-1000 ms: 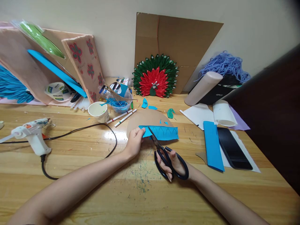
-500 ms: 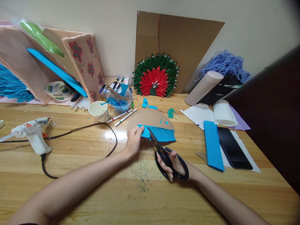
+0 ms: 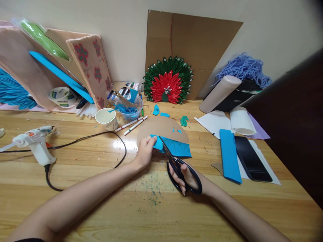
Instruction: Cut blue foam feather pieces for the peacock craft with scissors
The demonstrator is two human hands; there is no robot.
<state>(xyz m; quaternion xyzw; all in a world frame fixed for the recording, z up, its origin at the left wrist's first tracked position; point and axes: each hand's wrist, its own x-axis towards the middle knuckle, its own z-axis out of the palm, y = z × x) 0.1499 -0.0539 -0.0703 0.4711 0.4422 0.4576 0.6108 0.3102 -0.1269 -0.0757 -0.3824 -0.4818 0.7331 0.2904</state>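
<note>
My left hand (image 3: 145, 152) pinches the left end of a blue paper strip (image 3: 178, 148) that has a row of pointed cuts along it. In my right hand (image 3: 187, 177) are black-handled scissors (image 3: 176, 164), their blades reaching up into the strip just right of my left fingers. The strip lies over the lower edge of a brown half-round card piece (image 3: 161, 128) on the wooden table (image 3: 101, 188). Small blue offcuts (image 3: 159, 112) lie beyond the card.
A white glue gun (image 3: 34, 144) with a black cable lies at left. A paper cup (image 3: 106, 118), a bowl of blue scraps (image 3: 127, 111) and pens sit behind. A red-green paper fan (image 3: 167, 83) leans on cardboard. A blue folded sheet (image 3: 229, 155) and a phone (image 3: 252, 158) lie right.
The blue strip has turned slightly, its right end dropping toward me. The scissor blades have closed further into the strip. Both hands stay near the same spot.
</note>
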